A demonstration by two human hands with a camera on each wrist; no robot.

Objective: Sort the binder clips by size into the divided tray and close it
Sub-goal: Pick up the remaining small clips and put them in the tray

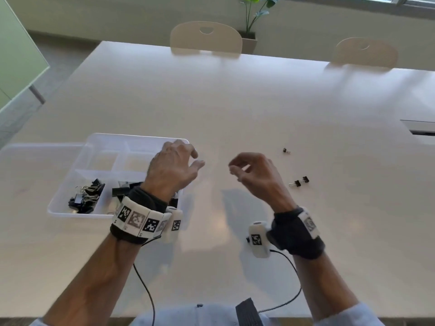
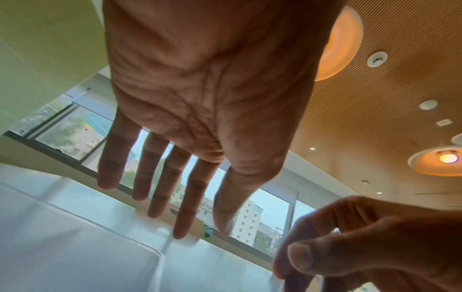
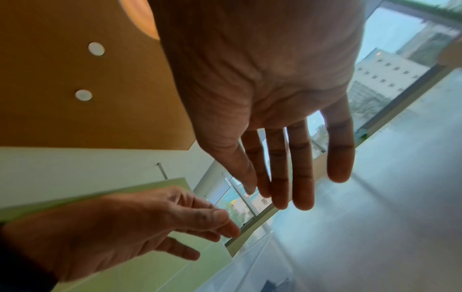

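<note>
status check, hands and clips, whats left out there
Left hand and right hand open, empty, above table. Tray lid off, clips in near compartments. Three small clips loose to the right: one, pair. Nothing blocking.

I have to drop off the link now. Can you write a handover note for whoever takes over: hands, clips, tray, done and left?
Left hand: empty, fingers relaxed, above the tray's right side.
Right hand: empty, loosely curled, raised over bare table.
Divided tray: open; clear lid at its left. Two near compartments hold sorted binder clips.
Left: one small clip and a pair of clips on the table right of the right hand; put them in, then close the tray.
</note>
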